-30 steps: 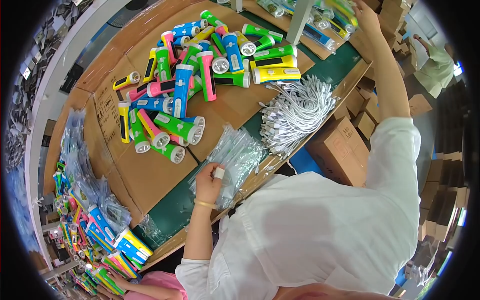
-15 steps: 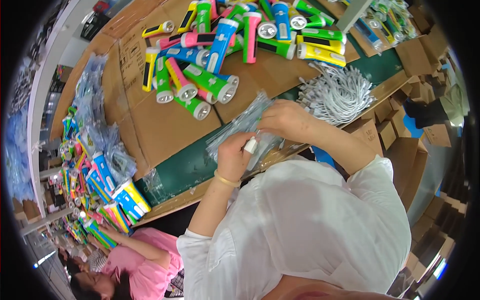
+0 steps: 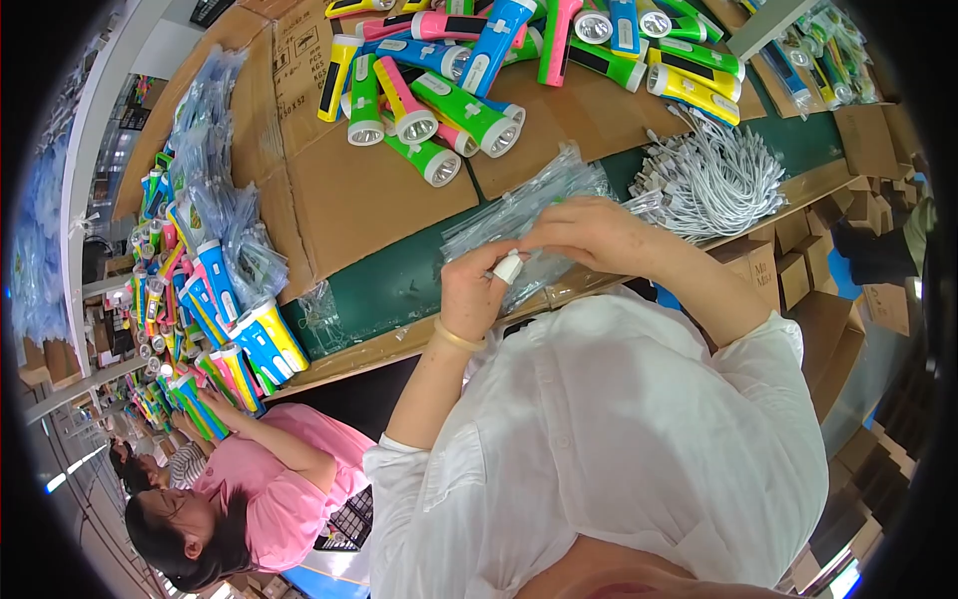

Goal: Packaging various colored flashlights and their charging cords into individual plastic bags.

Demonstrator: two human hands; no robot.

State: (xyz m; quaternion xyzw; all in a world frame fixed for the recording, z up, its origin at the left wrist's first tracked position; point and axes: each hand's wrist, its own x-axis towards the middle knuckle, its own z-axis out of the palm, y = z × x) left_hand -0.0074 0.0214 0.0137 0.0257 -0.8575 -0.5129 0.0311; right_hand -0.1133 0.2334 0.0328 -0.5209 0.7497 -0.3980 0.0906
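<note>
My left hand (image 3: 472, 297), with a thin band on the wrist, is closed around a small white piece (image 3: 507, 268) at its fingertips. My right hand (image 3: 591, 235) meets it from the right, its fingers pinching a clear plastic bag from the pile of clear bags (image 3: 519, 212) on the green table top (image 3: 399, 285). Both hands hover just over that pile, near the table's front edge. My white shirt hides the edge below them.
Bright plastic flashlights (image 3: 439, 95) lie heaped on flattened cardboard (image 3: 369, 205) beyond the bags. A bundle of white cables (image 3: 714, 180) sits right of my hands. Bagged flashlights (image 3: 225, 299) stack at the left, where a person in pink (image 3: 269, 479) works. Cardboard boxes (image 3: 798, 260) stand lower right.
My right arm, stretched out to the far flashlights a second ago, has come back to the bag pile beside my left hand. The view has shifted left and down.
</note>
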